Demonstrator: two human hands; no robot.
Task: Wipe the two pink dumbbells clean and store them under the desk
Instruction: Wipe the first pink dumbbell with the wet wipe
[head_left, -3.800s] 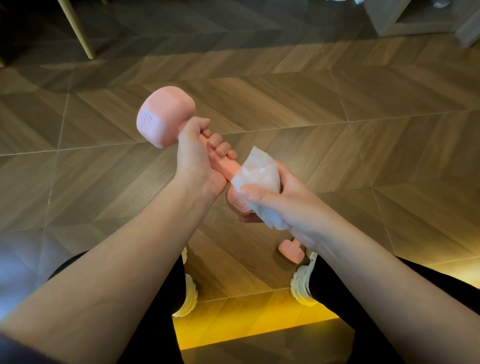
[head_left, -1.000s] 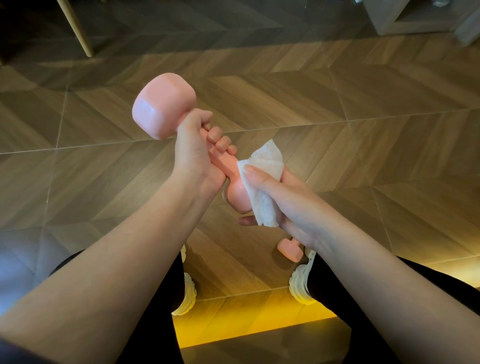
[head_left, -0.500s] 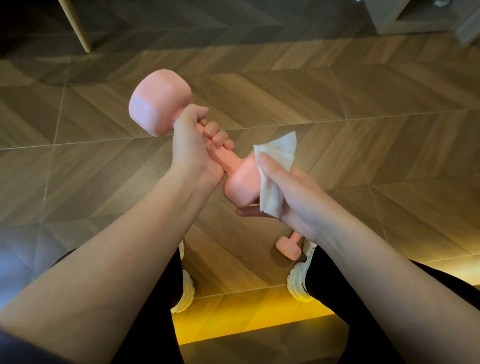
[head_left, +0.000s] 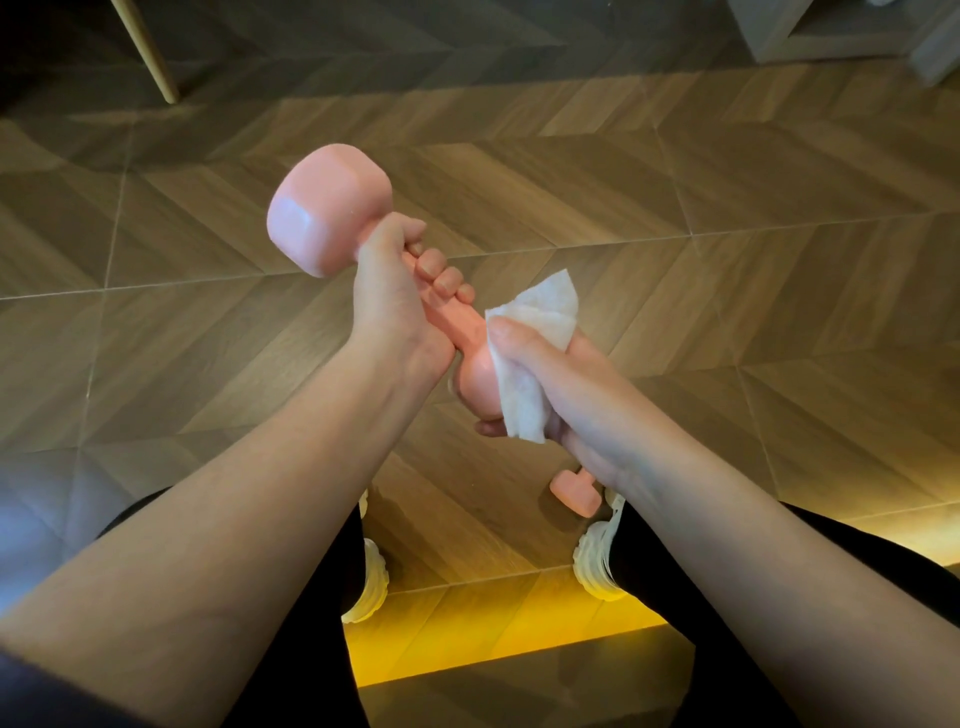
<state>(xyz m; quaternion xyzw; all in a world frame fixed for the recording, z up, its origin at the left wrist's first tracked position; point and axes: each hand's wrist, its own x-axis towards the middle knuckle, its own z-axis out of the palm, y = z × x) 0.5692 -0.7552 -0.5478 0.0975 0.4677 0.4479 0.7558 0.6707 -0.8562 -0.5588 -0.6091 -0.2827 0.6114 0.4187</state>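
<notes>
The left hand (head_left: 395, 306) is gripping the handle of one pink dumbbell (head_left: 327, 208), fingers curling round it just below the far head, and is holding it tilted in the air above the wood-pattern floor (head_left: 727, 182). The right hand (head_left: 566, 384) is clasping a white wipe (head_left: 535, 317) round the near head, fingers curling over the cloth and pressing it to the pink surface. The second pink dumbbell (head_left: 574, 491) is lying on the floor just beside the right white shoe (head_left: 597, 571), partly hidden under the right wrist. The danger, as I am judging it, is sitting in the grip: the surface is looking glossy, perhaps damp, and hard rubbing at one end is levering the weight against a single hand, so it could be slipping out and falling toward the feet or the other dumbbell. The wipe is bunching too, so patches of the head may be going unwiped. The desk is not showing in this view
</notes>
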